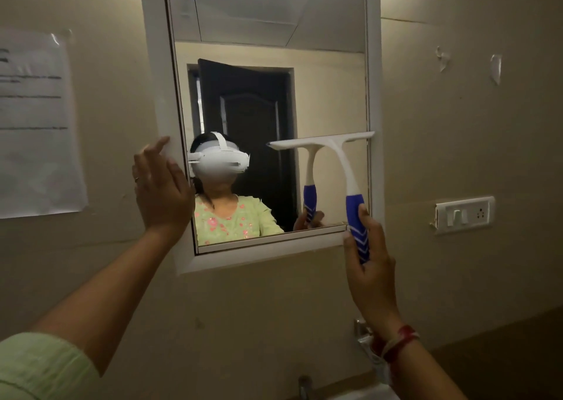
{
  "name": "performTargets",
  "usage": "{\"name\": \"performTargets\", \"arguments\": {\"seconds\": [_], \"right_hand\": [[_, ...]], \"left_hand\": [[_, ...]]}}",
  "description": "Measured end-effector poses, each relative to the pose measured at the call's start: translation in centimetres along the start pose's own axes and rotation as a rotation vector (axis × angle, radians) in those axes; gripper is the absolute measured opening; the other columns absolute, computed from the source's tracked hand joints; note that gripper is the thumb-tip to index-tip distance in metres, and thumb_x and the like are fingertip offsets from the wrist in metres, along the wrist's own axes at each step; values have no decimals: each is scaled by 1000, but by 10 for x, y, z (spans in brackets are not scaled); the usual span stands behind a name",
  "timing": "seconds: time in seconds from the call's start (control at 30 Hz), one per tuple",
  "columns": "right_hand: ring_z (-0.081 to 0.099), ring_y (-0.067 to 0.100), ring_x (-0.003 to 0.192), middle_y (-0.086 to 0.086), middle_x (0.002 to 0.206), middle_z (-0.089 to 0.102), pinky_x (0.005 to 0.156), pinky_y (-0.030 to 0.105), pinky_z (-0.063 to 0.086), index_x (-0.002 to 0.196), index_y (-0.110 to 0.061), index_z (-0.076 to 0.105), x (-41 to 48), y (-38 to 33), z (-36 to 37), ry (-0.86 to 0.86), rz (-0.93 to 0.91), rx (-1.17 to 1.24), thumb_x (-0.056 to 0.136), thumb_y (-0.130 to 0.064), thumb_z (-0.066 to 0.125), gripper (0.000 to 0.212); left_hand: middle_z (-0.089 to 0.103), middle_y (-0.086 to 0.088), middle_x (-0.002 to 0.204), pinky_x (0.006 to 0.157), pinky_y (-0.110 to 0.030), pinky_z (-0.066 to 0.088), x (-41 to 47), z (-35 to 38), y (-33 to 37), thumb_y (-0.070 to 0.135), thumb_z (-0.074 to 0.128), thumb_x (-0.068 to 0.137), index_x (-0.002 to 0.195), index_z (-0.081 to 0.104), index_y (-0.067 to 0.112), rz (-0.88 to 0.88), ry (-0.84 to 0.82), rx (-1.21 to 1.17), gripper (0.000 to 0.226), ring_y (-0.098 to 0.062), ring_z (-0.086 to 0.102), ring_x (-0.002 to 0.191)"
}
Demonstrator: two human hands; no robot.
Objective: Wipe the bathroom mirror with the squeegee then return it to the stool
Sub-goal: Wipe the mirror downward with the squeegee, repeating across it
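A white-framed mirror [332, 95] hangs on the beige wall ahead. The squeegee [344, 162] has a white blade and neck and a blue handle with white stripes. Its blade lies level against the glass in the lower right part of the mirror. My right hand [370, 265] grips the blue handle from below, at the mirror's bottom right corner. My left hand [161, 192] rests flat with fingers apart on the left side of the mirror frame, holding nothing. The stool is out of view.
A paper sheet [33, 125] is taped to the wall on the left. A switch and socket plate [464, 213] sits on the wall to the right. A metal tap [361, 332] and a white basin edge [365, 395] lie below the mirror.
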State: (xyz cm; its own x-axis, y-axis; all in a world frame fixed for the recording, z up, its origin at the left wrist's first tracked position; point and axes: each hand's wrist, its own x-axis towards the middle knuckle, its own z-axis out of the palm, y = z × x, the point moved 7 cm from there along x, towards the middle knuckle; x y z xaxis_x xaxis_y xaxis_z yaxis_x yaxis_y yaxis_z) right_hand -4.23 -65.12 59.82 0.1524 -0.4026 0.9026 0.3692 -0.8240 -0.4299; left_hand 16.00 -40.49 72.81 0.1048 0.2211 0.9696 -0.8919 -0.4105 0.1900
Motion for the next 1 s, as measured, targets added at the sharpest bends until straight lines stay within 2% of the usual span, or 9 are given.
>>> {"name": "performTargets", "arguments": {"seconds": [0.1,0.17,0.27,0.37,0.47,0.57,0.77,0.93,1.0], "right_hand": [[60,7,70,-19,97,56,51,18,52,133,-43,26,-20,8,0,-11,35,0,88,-31,44,49],[59,6,66,-8,88,55,49,15,48,130,-47,25,-39,13,2,-18,43,-6,87,-29,44,50],[58,5,65,-6,86,54,49,9,46,130,-45,27,-48,14,4,-19,51,3,87,-26,45,50],[59,6,66,-12,90,57,50,13,48,129,-43,29,-32,10,5,1,53,42,88,-26,46,47],[59,4,72,-33,105,51,55,11,49,132,-39,30,-10,-3,8,24,23,51,89,-30,45,47],[59,1,80,-42,109,45,60,9,50,129,-45,29,2,-13,13,29,31,57,90,-25,47,47],[59,4,81,-42,110,44,62,14,52,130,-53,25,-14,-11,10,13,88,42,87,-38,44,49],[59,9,73,-41,106,47,57,21,54,129,-48,28,-26,-2,5,-9,113,44,91,-18,49,53],[59,7,75,-35,109,48,58,18,53,131,-42,31,-22,-2,1,-10,101,53,91,-16,50,51]], "left_hand": [[51,-20,117,92,-43,35,0,0,0,12,32,95,124,44,9,2,1,-10,32,-33,45,104],[51,-20,117,92,-44,36,-1,0,0,12,32,96,124,43,10,7,2,-23,31,-33,46,105],[51,-20,115,91,-44,37,-1,1,0,12,32,96,124,44,10,13,8,-38,30,-33,47,103],[51,-20,114,90,-44,37,-1,0,-1,12,32,96,124,44,10,8,10,-22,31,-32,46,102],[53,-20,115,92,-39,33,0,-1,2,12,33,95,124,46,7,14,5,-3,33,-31,45,102],[53,-21,115,91,-38,34,0,-3,3,12,33,95,124,47,6,-2,0,-5,33,-33,47,102],[52,-21,114,89,-40,35,-1,-2,2,13,33,96,125,46,8,-3,-3,13,32,-35,48,101],[53,-22,113,89,-38,32,-1,-3,3,14,33,96,124,47,8,10,10,12,32,-34,47,100],[53,-22,113,89,-39,33,-1,-3,1,14,33,95,125,47,9,10,9,10,33,-34,46,100]]}}
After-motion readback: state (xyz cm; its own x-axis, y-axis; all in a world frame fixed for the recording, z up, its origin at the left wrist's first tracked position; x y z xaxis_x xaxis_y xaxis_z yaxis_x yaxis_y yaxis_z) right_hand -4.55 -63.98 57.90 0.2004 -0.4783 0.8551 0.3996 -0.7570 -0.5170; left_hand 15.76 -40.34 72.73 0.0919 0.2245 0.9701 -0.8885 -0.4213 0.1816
